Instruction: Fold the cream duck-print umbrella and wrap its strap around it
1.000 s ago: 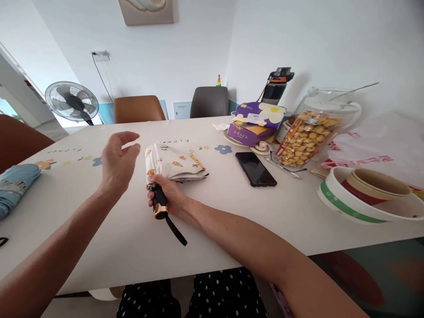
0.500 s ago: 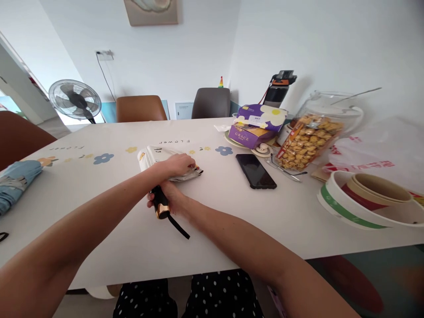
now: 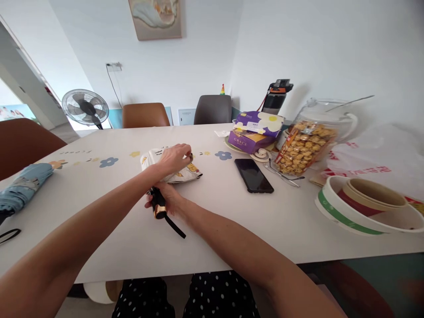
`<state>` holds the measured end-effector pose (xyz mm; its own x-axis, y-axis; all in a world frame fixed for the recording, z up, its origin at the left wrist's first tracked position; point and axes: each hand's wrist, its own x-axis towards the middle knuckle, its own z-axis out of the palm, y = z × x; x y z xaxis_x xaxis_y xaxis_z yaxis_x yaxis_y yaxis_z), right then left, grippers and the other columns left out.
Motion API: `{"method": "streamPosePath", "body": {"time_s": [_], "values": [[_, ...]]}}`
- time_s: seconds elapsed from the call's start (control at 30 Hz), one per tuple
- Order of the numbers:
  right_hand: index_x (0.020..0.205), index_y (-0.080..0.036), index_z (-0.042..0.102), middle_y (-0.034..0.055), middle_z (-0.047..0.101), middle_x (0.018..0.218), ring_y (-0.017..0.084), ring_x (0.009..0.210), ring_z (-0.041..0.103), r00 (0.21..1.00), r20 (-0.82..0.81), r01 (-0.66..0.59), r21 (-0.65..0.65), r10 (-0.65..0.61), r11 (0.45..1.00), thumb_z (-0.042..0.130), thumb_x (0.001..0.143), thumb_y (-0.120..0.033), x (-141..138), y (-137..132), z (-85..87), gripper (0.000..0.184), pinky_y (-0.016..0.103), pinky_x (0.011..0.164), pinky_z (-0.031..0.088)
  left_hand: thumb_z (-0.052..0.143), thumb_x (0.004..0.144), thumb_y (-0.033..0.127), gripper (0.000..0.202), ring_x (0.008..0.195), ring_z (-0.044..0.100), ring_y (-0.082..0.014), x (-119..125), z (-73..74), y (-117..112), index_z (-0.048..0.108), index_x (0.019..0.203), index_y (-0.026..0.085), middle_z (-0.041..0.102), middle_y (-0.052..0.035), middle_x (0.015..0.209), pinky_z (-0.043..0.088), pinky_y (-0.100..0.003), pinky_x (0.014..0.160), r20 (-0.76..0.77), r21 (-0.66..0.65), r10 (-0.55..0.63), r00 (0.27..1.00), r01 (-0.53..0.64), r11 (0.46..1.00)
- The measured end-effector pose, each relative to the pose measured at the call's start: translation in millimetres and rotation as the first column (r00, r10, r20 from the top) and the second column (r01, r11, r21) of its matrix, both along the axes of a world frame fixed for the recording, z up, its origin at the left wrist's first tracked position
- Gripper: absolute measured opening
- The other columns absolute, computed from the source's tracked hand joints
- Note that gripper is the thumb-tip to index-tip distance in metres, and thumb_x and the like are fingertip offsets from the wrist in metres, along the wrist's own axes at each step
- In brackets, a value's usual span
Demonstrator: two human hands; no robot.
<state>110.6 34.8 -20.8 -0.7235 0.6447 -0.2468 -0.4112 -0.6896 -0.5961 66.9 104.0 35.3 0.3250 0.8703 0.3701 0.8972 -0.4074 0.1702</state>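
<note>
The folded umbrella (image 3: 180, 176) lies mid-surface (image 3: 232, 221). My right grip (image 3: 169, 202) is closed around its stiff black handle (image 3: 159, 207), the surest hold, I judge. My left grip (image 3: 172, 159) rests on the canopy (image 3: 191, 170), soft and likely slippery; pinching or not, I cannot tell.

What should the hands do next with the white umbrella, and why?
Probably press the loose folds flatter round the umbrella. The left hand lies on the bunched white cloth, the right hand grips the black handle, and the cloth looks puffy, not snug.
</note>
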Motion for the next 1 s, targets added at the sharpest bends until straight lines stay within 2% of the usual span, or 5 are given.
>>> {"method": "streamPosePath", "body": {"time_s": [0.27, 0.43, 0.67, 0.87, 1.0], "values": [[0.077, -0.014, 0.051, -0.0001, 0.054, 0.064, 0.017, 0.055, 0.064, 0.997, 0.045, -0.059, 0.009, 0.058, 0.998, 0.057, 0.079, -0.018, 1, 0, -3.5, 0.007, 0.030, 0.046, 0.055, 0.050, 0.066, 0.012, 0.022, 0.046, 0.050, -0.0077, -72, 32.0, -39, 0.048, 0.087, 0.020, 0.056, 0.0033, 0.073, 0.042, -0.021, 0.039, 0.759, 0.184, -0.080, 0.646, -0.095, 0.978], [0.079, -0.013, 0.053, -0.0011, 0.054, 0.066, 0.010, 0.049, 0.055, 1.000, -0.003, -0.030, 0.040, 0.030, 0.999, 0.062, 0.078, -0.017, -2, 1, -8.1, 0.010, 0.029, 0.047, 0.056, 0.048, 0.064, 0.009, 0.018, 0.055, 0.055, -0.0080, -107, 4.5, -69, 0.059, 0.075, 0.017, 0.056, 0.0031, 0.069, 0.054, -0.025, 0.053, 0.828, 0.115, 0.088, 0.554, -0.320, 0.940], [0.079, -0.015, 0.049, -0.0039, 0.047, 0.064, 0.006, 0.044, 0.046, 1.000, -0.010, 0.007, 0.032, -0.007, 0.999, 0.066, 0.077, -0.025, 4, -3, 2.9, 0.020, 0.019, 0.036, 0.045, 0.045, 0.048, 0.003, 0.021, 0.074, 0.056, -0.0103, -131, -30.6, -70, 0.052, 0.062, 0.016, 0.055, 0.0020, 0.075, 0.055, -0.026, 0.065, 0.985, -0.107, 0.150, 0.088, -0.377, 0.920], [0.081, -0.018, 0.045, -0.0037, 0.045, 0.062, 0.005, 0.040, 0.043, 0.998, 0.025, 0.057, 0.014, -0.058, 0.998, 0.057, 0.079, -0.055, 8, -3, 7.3, 0.039, 0.018, 0.034, 0.040, 0.035, 0.039, 0.007, 0.016, 0.066, 0.048, -0.0103, -142, -24.8, -80, 0.043, 0.050, 0.016, 0.046, 0.0019, 0.058, 0.046, -0.022, 0.054, 0.983, -0.084, 0.149, 0.110, -0.450, 0.889], [0.079, -0.017, 0.045, -0.0046, 0.046, 0.058, 0.005, 0.039, 0.043, 0.993, 0.077, 0.086, 0.043, -0.089, 0.995, 0.062, 0.080, -0.038, 8, 4, 5.0, 0.027, 0.017, 0.033, 0.040, 0.033, 0.038, 0.010, 0.011, 0.061, 0.045, -0.0105, -149, -26.1, -82, 0.041, 0.043, 0.016, 0.045, 0.0013, 0.051, 0.037, -0.022, 0.054, 0.898, -0.044, 0.242, 0.368, -0.472, 0.881]]}}
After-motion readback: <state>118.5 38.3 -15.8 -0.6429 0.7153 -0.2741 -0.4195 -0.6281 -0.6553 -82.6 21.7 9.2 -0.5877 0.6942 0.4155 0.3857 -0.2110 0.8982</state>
